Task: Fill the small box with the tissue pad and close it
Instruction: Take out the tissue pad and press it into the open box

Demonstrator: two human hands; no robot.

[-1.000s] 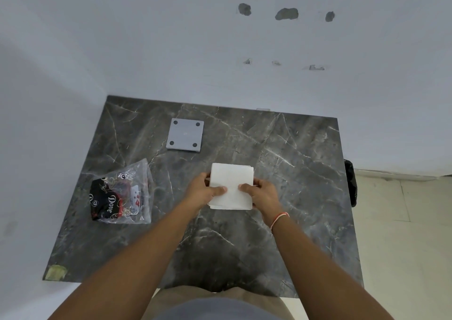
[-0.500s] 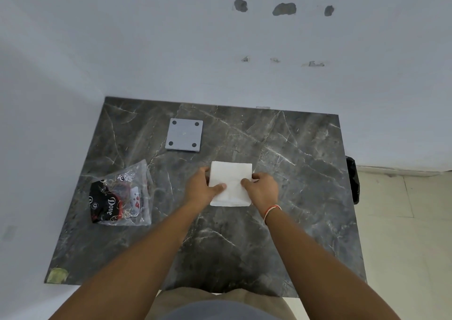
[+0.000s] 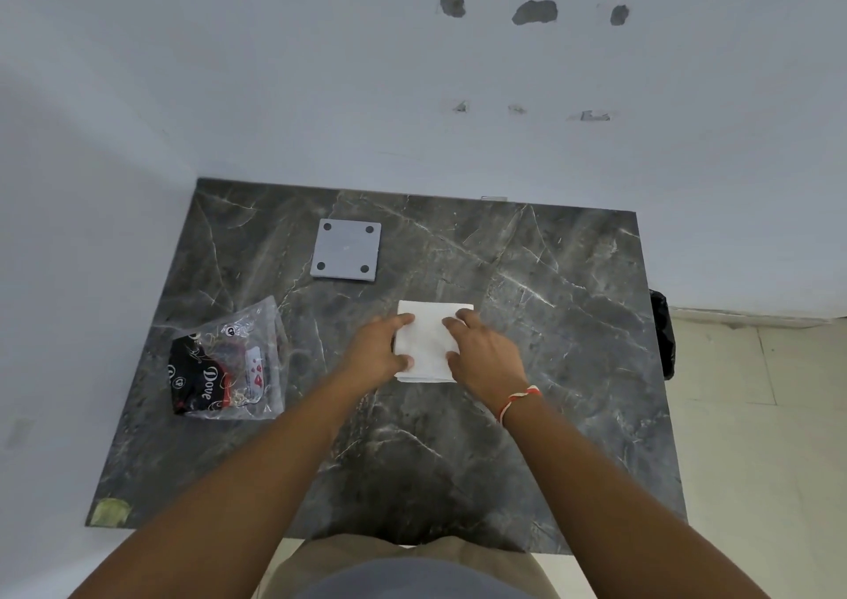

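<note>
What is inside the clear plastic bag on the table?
The plastic bag holds a black wrapper printed "Dove" and a white piece with red marks; what lies beneath them is covered.

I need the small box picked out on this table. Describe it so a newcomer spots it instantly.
On the dark marble table, look toward the far left, near the wall. The small box lies flat there, beyond the plastic bag. It is the only grey square, with four dark dots at its corners.
</note>
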